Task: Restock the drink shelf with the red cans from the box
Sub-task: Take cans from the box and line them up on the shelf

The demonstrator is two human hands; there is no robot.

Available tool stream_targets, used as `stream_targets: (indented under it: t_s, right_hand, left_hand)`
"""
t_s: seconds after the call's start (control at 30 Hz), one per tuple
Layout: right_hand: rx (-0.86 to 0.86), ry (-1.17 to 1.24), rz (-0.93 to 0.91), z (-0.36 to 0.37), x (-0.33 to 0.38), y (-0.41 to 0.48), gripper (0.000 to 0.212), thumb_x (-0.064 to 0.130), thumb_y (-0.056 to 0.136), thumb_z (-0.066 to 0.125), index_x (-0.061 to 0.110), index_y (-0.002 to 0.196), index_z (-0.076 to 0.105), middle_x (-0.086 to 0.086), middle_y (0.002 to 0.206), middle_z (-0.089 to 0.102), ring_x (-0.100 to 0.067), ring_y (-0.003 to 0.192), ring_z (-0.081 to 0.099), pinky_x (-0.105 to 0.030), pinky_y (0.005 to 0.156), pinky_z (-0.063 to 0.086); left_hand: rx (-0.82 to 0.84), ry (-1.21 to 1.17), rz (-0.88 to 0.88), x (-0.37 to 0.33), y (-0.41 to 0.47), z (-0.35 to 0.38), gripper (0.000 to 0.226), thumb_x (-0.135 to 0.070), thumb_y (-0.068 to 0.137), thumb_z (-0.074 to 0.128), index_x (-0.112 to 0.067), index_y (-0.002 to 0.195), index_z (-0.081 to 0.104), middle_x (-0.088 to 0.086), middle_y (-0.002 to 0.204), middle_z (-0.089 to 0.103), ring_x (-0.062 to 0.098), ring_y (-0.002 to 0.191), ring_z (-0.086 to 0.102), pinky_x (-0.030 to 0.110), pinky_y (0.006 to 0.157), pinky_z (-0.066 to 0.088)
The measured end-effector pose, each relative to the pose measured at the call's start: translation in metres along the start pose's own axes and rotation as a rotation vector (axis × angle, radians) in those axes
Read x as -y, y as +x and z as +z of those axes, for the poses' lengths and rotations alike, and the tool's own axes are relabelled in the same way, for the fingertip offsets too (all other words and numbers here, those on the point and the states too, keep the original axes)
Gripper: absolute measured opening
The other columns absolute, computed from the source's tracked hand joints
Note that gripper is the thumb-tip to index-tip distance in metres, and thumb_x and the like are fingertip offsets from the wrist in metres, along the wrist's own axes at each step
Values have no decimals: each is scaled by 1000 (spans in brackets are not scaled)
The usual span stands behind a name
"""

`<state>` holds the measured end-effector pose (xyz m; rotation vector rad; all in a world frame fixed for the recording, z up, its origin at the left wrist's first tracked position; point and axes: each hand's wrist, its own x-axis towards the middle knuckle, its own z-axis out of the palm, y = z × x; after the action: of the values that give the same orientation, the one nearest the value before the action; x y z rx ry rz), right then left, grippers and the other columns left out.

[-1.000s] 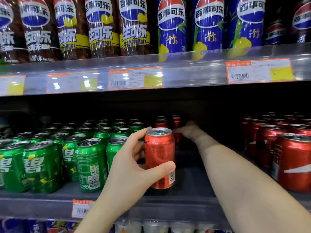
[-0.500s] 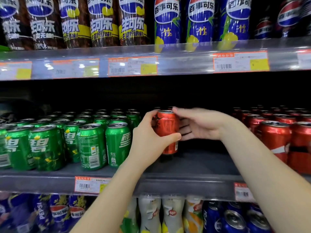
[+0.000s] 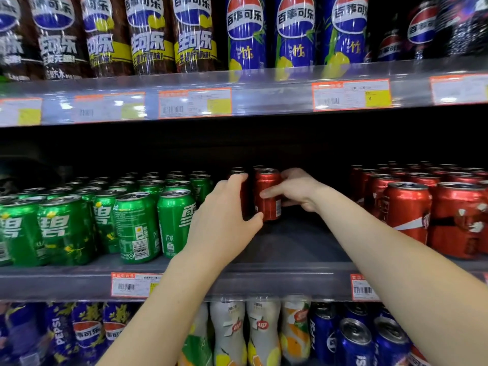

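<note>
- While my left hand (image 3: 224, 220) and right hand (image 3: 295, 190) both clasp the cylindrical red aluminium can (image 3: 267, 194), it stands deep in the grey middle shelf's (image 3: 303, 249) bare gap.
- Placement step, I judge; next, let go and withdraw without toppling the green cans (image 3: 137, 223).

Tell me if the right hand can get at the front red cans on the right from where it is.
Probably yes. The right hand holds a red can mid-shelf, and the bare shelf between it and the front red cans looks unobstructed; it would have to let go first.

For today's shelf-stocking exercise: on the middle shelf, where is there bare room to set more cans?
Bare shelf lies between the green cans and the red cans at right, in front of the red can both hands touch. Both sides are packed.
</note>
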<state>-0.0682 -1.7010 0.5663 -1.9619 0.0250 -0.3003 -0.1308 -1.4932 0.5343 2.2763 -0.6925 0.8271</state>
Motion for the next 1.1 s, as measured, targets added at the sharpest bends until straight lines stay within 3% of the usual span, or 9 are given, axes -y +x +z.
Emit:
stream_targets:
  t_s: [0.3,0.47,0.73,1.1]
  right_hand:
    - [-39,-24,52,18,-12,37,65,17,73,89,12,131,59,-5,125,67,-15,102,62,-29,79,52]
    - [-110,-123,38,22,-14,50,89,23,69,92,13,144,46,-9,136,61,-26,122,61,-45,102,52]
    - [-140,-146,61,26,-14,54,85,23,73,90,12,144,46,-9,137,61,-27,124,60,-46,104,50]
    - [-212,-311,72,26,-8,31,72,28,76,87,11,139,54,-10,137,62,-26,124,60,-37,98,50]
  left_hand:
    - [-46,51,13,10,-2,1,64,-39,91,70,-29,148,42,-6,138,57,18,123,58,34,94,51]
    - [-61,-1,-8,16,-6,7,65,-41,88,72,-32,146,42,-6,137,58,18,118,62,44,93,57]
    - [-72,-20,1,24,-7,12,66,-43,89,71,-34,147,41,-8,138,57,16,117,62,42,93,57]
    - [-23,-18,-13,19,-9,7,58,-40,91,69,-29,143,46,-5,131,61,18,113,63,44,91,57]
